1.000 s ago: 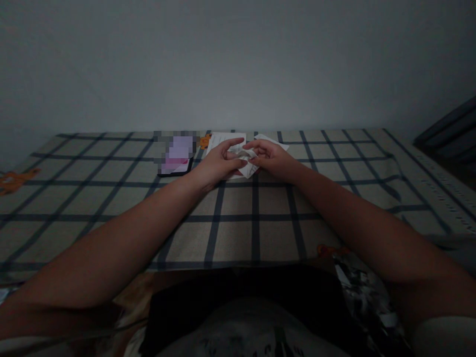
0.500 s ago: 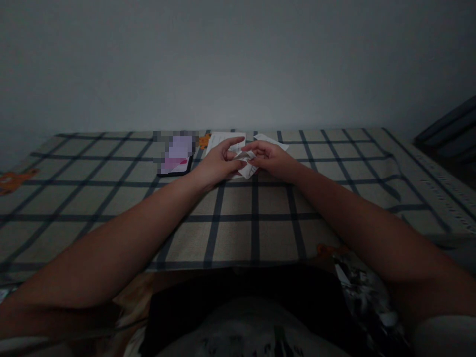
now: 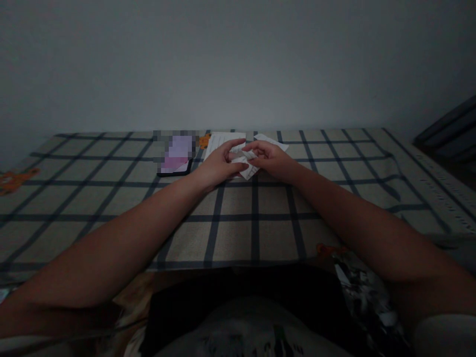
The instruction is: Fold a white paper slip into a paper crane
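Note:
A small piece of folded white paper (image 3: 250,169) with faint printed lines is held between my two hands, just above the checked cloth. My left hand (image 3: 223,161) grips its left side, thumb in front and index finger stretched out behind. On the other side my right hand (image 3: 271,157) pinches the paper's upper right part between thumb and fingers. Parts of the fingers are hidden behind the paper. Beyond my left hand lies a flat white sheet with printed lines (image 3: 219,140), and a second white paper (image 3: 273,142) lies behind my right hand.
A phone with a dark edge (image 3: 174,173), its screen blurred out, lies left of my left hand. The checked tablecloth (image 3: 234,238) covers the table up to the grey wall (image 3: 238,64). A dark slatted object (image 3: 449,119) stands at the far right.
The folded paper has tilted and shifted slightly between my fingers. My left thumb has moved a little right and down; both hands stay in nearly the same place.

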`<state>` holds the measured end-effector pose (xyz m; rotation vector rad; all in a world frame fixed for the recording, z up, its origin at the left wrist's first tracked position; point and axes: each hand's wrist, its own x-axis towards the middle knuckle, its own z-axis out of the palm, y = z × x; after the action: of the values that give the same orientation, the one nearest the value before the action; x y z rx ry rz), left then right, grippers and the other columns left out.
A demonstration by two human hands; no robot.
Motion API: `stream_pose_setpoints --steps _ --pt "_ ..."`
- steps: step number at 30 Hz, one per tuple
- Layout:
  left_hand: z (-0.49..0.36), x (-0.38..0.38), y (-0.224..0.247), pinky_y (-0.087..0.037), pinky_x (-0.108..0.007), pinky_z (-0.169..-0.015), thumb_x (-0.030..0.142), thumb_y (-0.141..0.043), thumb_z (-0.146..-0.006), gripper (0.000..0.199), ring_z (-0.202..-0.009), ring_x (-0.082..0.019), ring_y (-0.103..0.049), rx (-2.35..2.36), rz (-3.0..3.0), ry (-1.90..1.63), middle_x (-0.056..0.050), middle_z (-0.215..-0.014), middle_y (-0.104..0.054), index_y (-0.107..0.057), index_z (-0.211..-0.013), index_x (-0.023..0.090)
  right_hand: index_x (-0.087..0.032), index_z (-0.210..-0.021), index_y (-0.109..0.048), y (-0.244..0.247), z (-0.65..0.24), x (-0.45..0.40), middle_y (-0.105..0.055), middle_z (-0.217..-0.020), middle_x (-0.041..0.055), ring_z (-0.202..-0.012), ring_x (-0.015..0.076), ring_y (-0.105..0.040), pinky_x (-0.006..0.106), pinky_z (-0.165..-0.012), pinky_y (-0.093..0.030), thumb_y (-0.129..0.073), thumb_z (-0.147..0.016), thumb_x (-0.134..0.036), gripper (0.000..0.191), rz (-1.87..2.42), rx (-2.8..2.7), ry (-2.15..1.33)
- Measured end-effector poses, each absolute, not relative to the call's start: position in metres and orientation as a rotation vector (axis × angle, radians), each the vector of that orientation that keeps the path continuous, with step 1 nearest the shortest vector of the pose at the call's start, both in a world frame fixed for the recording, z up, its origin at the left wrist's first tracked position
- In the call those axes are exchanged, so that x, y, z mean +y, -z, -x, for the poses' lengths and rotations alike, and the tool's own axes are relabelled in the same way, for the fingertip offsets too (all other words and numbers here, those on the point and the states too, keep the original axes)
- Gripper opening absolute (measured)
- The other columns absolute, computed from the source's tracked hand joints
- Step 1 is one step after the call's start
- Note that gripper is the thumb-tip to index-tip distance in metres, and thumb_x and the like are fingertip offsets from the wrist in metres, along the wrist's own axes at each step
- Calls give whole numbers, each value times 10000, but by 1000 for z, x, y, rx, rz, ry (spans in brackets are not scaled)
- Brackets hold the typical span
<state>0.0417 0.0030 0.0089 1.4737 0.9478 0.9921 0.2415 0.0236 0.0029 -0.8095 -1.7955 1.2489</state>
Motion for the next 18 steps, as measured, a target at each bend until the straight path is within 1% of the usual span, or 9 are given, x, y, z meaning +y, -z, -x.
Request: stream_pose_setpoints --steps 4,8,10,14,16,18 --pt "-42 5 -7 -499 -243 -642 134 -812 -693 826 -685 -121 -647 973 -1470 -1002 -45 -965 -720 -552 -1474 202 -196 -1089 -634 -2 -241 24 -700 -990 34 -847 160 -653 274 -734 -528 -738 -787 -281 331 810 -1799 -1233" --pt "-46 3 -9 -507 -241 -648 181 -838 -714 855 -692 -124 -658 958 -1400 -993 -34 -930 -719 -514 -1505 186 -190 -1091 -645 -1 -241 25 -694 -927 12 -806 152 -641 274 -729 -524 -769 -773 -290 355 829 -1806 -1188" --pt "-47 2 -10 -515 -243 -658 185 -847 -711 871 -712 -131 -670 948 -1387 -991 -42 -945 -729 -499 -1510 170 -187 -1099 -649 0 -240 25 -707 -955 20 -829 158 -654 286 -759 -537 -768 -780 -283 354 835 -1813 -1170" --pt "-46 3 -9 -547 -269 -741 107 -820 -679 864 -817 -156 -706 899 -1410 -1006 -77 -1058 -745 -508 -1484 161 -193 -1102 -633 0 -239 24 -725 -1040 47 -914 171 -687 292 -807 -565 -731 -819 -250 305 817 -1788 -1209" --pt "-45 4 -10 -551 -280 -743 109 -811 -684 871 -799 -159 -707 901 -1419 -1004 -68 -1027 -748 -495 -1493 167 -206 -1135 -605 -1 -239 23 -728 -1037 40 -895 166 -698 275 -765 -576 -735 -823 -248 341 792 -1745 -1288" --pt "-44 3 -12 -549 -286 -725 142 -816 -698 870 -743 -154 -695 912 -1419 -1014 -46 -952 -745 -485 -1502 177 -225 -1225 -558 -2 -240 22 -729 -987 18 -794 153 -698 265 -683 -581 -745 -839 -267 431 791 -1697 -1365"
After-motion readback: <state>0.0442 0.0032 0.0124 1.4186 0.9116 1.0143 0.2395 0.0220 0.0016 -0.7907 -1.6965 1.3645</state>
